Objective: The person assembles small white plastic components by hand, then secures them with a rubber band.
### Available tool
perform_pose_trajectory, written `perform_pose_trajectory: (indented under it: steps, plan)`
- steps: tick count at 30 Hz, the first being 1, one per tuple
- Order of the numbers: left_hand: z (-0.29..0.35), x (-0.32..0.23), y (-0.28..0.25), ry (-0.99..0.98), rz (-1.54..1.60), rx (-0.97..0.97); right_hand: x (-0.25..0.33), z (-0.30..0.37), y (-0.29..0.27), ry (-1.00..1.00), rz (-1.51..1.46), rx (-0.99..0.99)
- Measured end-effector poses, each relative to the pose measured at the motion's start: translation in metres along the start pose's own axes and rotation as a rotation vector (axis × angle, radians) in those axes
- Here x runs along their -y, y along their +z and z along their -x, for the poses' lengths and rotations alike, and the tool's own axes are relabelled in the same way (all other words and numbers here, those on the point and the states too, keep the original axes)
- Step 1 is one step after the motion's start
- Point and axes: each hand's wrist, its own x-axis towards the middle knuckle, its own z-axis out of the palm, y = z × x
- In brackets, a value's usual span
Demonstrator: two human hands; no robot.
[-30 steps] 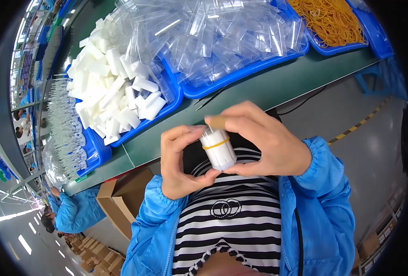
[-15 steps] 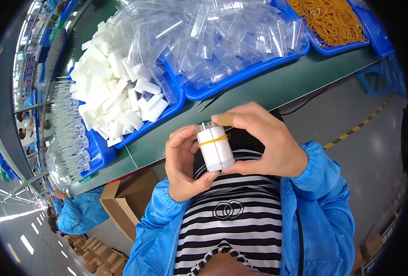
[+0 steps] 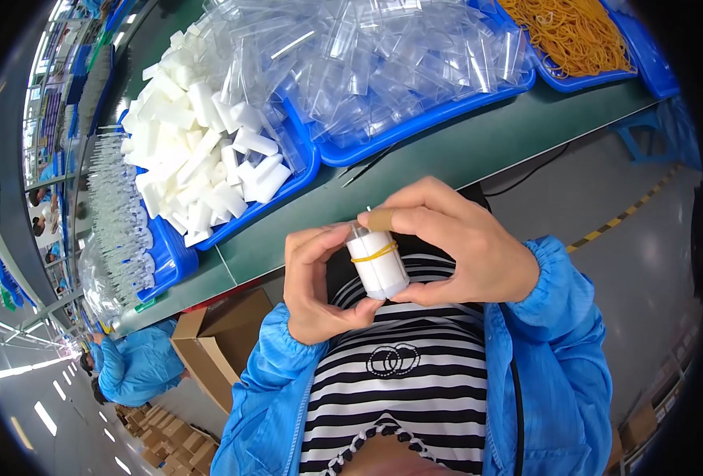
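In front of my chest I hold a small white bundle with clear ends, its white pieces side by side. A yellow rubber band runs round its middle. My left hand pinches its left side, fingertips at the upper end and thumb at the lower end. From the right, my right hand grips the same two ends between index finger and thumb. A tan wrap covers the tip of that index finger. Near the upper end, fingers partly hide the bundle.
Blue trays along the green bench hold white blocks, clear plastic sleeves and orange-yellow rubber bands. Small clear parts stand in rows at left. Thin dark tweezers lie near the bench edge. Below are a cardboard box and a co-worker.
The bundle has shifted slightly right and turned a little in my fingers, and the rubber band now lies more slanted. Both hands still grip it.
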Motion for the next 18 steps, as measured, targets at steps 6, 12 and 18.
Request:
perform_pose_trajectory:
  steps: [6,12,18]
  plan:
    - [-0.004,0.0,0.0,0.116,-0.112,0.005,-0.002,-0.001,0.0,-0.02,0.086,0.094]
    - [-0.018,-0.007,0.008,0.331,-0.296,-0.03,0.009,-0.001,-0.008,0.201,-0.09,0.077]
    - [-0.01,-0.014,0.014,-0.033,-0.118,-0.069,-0.005,0.004,0.005,0.156,-0.2,-0.073]
